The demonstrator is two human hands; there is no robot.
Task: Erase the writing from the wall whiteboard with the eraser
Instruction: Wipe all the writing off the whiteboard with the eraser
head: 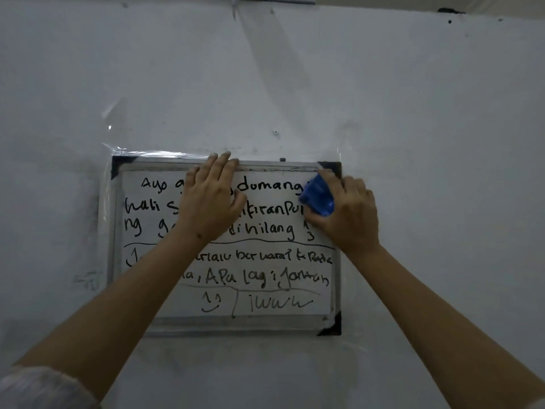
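A small framed whiteboard (147, 317) with black corner caps hangs on the wall, covered in several lines of black handwriting (265, 228). My left hand (211, 199) lies flat on the board's upper middle, fingers spread, fingertips reaching over the top frame; it hides parts of the upper lines. My right hand (351, 214) holds a blue eraser (318, 196) against the board's upper right area, just below the top right corner. The writing is intact across the board.
The pale grey wall (413, 98) surrounds the board. Clear plastic sheeting or tape (153, 152) runs along the board's top edge and up the wall. A small screw (275, 133) sits in the wall above the board.
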